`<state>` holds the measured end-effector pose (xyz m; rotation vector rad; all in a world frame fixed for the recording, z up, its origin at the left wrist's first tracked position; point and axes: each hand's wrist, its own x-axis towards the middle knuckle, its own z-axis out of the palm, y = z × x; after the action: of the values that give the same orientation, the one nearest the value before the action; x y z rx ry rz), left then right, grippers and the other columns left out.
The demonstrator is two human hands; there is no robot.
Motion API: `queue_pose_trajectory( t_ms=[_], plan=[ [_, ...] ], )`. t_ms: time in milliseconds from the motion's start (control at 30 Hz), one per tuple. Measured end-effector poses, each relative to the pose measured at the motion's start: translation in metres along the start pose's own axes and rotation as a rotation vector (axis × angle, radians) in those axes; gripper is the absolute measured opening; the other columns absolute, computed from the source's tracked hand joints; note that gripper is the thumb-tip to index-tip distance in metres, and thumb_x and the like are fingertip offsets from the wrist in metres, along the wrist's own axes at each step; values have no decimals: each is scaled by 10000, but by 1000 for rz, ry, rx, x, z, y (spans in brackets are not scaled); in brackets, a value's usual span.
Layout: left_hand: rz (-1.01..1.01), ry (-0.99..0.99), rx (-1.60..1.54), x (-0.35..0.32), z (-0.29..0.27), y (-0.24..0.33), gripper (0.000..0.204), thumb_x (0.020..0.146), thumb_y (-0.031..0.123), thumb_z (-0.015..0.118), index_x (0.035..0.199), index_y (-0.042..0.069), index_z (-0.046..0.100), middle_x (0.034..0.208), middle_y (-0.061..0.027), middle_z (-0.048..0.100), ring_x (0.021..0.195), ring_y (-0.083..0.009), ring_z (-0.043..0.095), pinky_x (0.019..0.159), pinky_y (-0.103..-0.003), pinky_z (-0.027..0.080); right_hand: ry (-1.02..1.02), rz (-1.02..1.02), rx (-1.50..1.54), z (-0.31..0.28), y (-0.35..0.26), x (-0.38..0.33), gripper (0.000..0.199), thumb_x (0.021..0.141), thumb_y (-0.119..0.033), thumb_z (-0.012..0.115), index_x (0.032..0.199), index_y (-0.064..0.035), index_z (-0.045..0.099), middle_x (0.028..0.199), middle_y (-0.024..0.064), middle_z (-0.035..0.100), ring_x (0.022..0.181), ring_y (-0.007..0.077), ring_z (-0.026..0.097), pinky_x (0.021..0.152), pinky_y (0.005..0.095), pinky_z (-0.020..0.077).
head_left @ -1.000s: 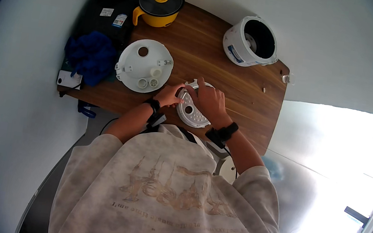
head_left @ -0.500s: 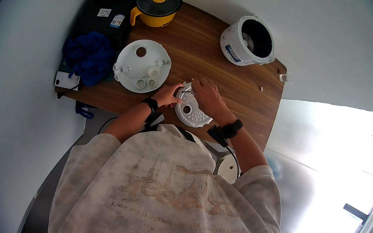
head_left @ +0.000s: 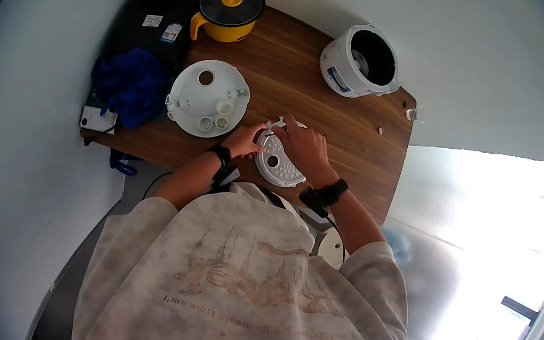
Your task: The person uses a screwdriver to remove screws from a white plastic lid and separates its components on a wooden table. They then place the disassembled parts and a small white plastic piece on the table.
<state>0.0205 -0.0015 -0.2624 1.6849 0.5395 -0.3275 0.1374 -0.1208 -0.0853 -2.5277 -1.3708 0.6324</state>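
Note:
A round pale lid plate (head_left: 277, 172), dimpled and with one dark hole, lies near the table's front edge. My left hand (head_left: 245, 141) grips its left rim, thumb and fingers closed on the edge. From the right, my right hand (head_left: 306, 150) reaches over the plate's upper right part, its thumb and index finger at the far rim and its other fingers partly hidden. Between the hands a small dark thin mark or part shows on the plate, too small to name. To the left sits a larger white round lid (head_left: 191, 98) with several small fittings on it.
A yellow pot (head_left: 233, 32) with a dark lid stands at the back left. Behind on the right is a white cooker body (head_left: 337, 60) with a dark inside. A blue cloth (head_left: 131, 86) lies by a black bag (head_left: 135, 26). A clear small container (head_left: 414, 114) sits at the right edge.
My right hand has shifted slightly, its thumb and index finger spreading further apart at the plate's far rim. My left hand keeps its hold. The plate stays nearly in place.

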Motion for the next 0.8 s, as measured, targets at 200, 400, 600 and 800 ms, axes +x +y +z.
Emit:
queue_pose_trajectory(
  t_ms=[200,400,600,800],
  plan=[
    [13,-6,-21,1,2,-1,653,818,186,758,1379,122,430,821,-91,698,572,-142,651,446,-270,486,84,-59,83,18,27,3,262,927,-257,594,1084,-86,474,824,198,670,774,446,633,683,541,490],
    [-4,-19,-30,0,-1,3,657,817,176,757,1380,118,425,839,-97,698,572,-144,651,444,-268,484,57,-205,88,10,32,-6,281,903,-203,601,1111,-60,477,906,223,658,819,431,637,713,525,499],
    [30,-15,-28,5,1,-6,660,824,191,754,1387,121,417,844,-96,701,587,-145,660,453,-265,493,17,-168,1,9,24,-6,310,916,-244,576,1118,-26,491,872,223,659,807,407,652,698,498,523],
    [8,-29,-1,5,1,-5,675,842,226,745,1412,142,395,836,-84,702,614,-142,673,483,-268,515,104,-109,114,15,30,1,267,920,-258,590,1046,-43,492,819,212,664,792,417,646,677,514,513]
  ],
)
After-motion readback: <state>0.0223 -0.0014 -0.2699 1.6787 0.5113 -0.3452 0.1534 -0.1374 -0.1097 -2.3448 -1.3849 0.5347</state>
